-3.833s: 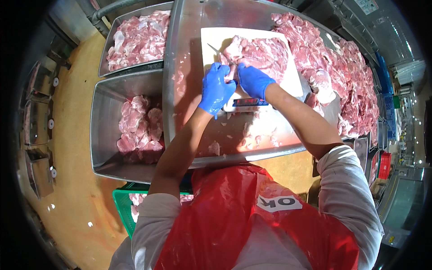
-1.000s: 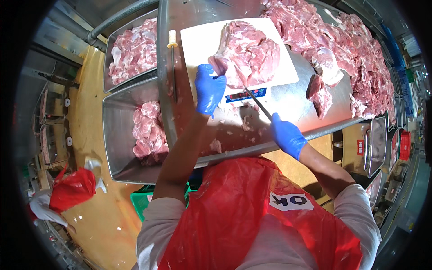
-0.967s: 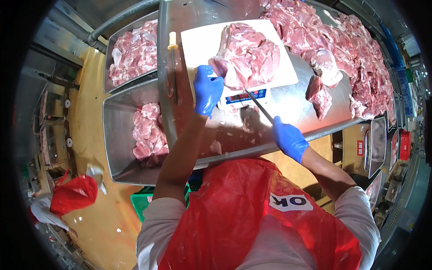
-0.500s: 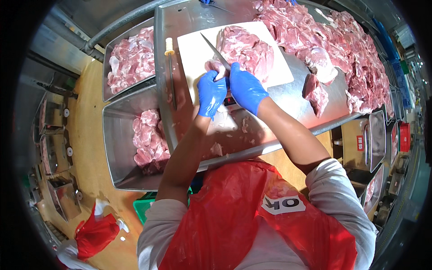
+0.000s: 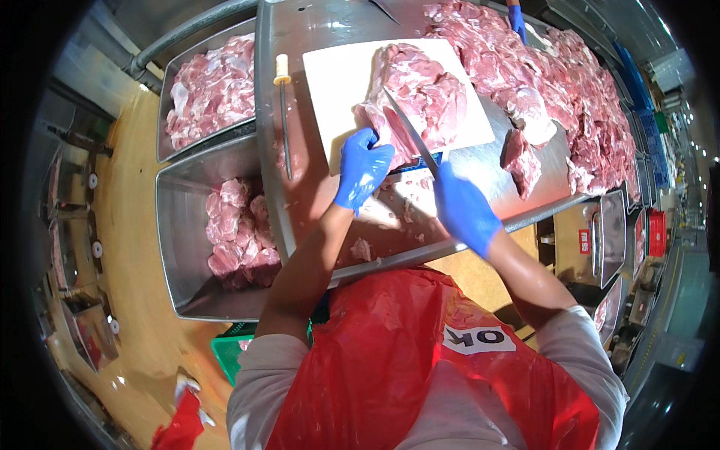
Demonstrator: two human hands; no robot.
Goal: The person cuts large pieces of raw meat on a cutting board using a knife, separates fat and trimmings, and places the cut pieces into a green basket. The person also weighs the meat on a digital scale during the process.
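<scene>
A large piece of raw meat (image 5: 420, 86) lies on the white cutting board (image 5: 330, 90). My left hand (image 5: 365, 169), in a blue glove, grips the near left edge of this meat. A knife (image 5: 411, 129) is held in my right hand (image 5: 463, 206), also gloved in blue and slightly blurred. Its blade slants up and left across the meat, with the tip near the middle of the piece. The handle is mostly hidden by my fingers. Small meat scraps (image 5: 361, 250) lie on the metal table (image 5: 480, 176) near its front edge.
A sharpening steel (image 5: 283, 112) lies left of the board. Metal bins of meat (image 5: 214, 90) stand along the table's left side. A big meat pile (image 5: 555, 90) covers the right, where another person's gloved hand (image 5: 517, 22) reaches in. A green crate (image 5: 229, 352) sits below.
My right hand has drawn back toward me and to the right with the knife. The blade now crosses the meat, and my left hand has shifted slightly right. A co-worker's hand shows at the pile.
</scene>
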